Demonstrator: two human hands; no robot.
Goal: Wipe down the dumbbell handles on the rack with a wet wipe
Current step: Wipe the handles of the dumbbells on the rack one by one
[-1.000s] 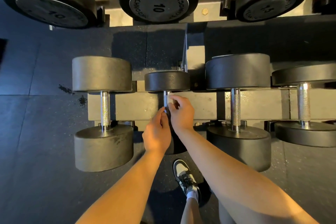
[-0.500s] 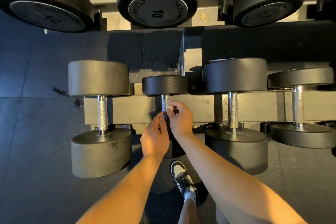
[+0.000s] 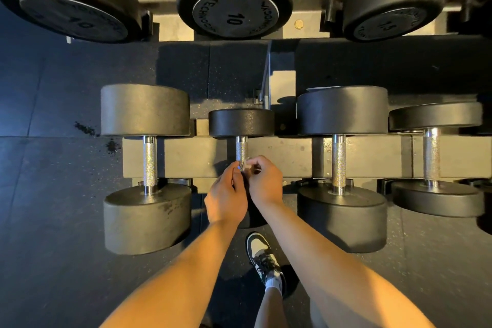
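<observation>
Knurled steel of the small dumbbell's handle [image 3: 241,150] is seen running lengthwise away from the right hand [image 3: 265,182], its far stretch bare. At its near end a pale wet wipe [image 3: 247,165] is pinched against it by that hand's curled fingers [image 3: 256,164]; the left hand [image 3: 226,194] is curled onto its left side, equally near. A stroke along it is judged next.

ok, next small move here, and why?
Probably slide the wet wipe up the small dumbbell's handle toward its far head: the right hand pinches the wipe at the handle's near end, left hand beside it, and the knurling above is uncovered.
</observation>
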